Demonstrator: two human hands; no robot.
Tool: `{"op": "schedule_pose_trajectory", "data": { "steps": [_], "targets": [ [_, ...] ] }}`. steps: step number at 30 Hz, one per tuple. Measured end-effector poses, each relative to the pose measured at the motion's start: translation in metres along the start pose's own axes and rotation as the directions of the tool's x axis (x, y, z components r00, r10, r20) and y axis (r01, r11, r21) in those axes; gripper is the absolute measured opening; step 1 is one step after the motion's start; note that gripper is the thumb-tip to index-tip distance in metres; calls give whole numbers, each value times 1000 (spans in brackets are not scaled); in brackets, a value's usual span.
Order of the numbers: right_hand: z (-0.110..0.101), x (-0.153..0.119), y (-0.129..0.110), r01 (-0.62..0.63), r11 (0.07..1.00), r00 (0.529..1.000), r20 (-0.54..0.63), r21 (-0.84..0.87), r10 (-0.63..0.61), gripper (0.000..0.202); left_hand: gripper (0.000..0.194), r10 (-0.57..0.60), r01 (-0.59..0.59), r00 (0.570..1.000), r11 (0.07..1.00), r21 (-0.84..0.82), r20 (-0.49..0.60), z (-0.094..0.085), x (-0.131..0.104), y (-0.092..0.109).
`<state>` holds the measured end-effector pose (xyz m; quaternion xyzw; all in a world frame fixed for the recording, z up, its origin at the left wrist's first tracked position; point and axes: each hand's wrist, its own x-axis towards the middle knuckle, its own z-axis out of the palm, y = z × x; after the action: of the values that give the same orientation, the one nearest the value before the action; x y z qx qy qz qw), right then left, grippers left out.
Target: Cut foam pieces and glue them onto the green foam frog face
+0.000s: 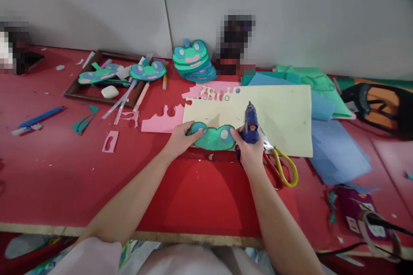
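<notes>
A green paper frog head (212, 139) with blue and pale round eyes is in front of me, over the near edge of the cream sheet. Its left end is pinched by my left hand (181, 141), the thumb lying on the eye. My right hand (252, 151) grips a dark blue hot glue gun (251, 125), nozzle pointing up and away. The fingertips of that same hand touch the frog head's right eye. Just right of the gun lie scissors (288, 171) with yellow and red handles, their blades partly hidden.
Pink cut paper (161, 121) and a cream sheet (284, 124) cover the middle. Behind stands a stack of frog heads (192, 61). A brown frame (72, 94) holds more frog heads and glue sticks. Blue paper (338, 150), a purple box (359, 210) and cables lie right; a blue marker (41, 117) left.
</notes>
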<state>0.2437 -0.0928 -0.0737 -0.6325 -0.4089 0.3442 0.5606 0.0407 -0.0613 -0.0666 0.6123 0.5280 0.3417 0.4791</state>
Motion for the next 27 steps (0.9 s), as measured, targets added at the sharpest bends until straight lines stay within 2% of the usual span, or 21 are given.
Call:
{"op": "schedule_pose_trajectory", "data": {
  "steps": [5,13,15,20,27],
  "targets": [
    [-1,-1,-4,-155,985,987,50,78,152,38,39,-16,16,1000,1000,-27,-2,0,0,0],
    [-1,-2,-8,-180,980,982,73,88,174,38,38,-39,39,999,996,-78,0,0,0,-2],
    [-1,-2,-10,-143,988,987,84,62,137,38,37,-46,46,999,994,-94,8,0,-1,-2],
    [1,-5,-18,85,991,991,114,-104,-73,38,38,-21,20,1000,999,-40,-14,-1,1,0],
    [4,-7,-21,130,974,987,119,-184,-109,39,38,-13,13,1000,1000,9,-19,-1,2,-1]
  ]
}}
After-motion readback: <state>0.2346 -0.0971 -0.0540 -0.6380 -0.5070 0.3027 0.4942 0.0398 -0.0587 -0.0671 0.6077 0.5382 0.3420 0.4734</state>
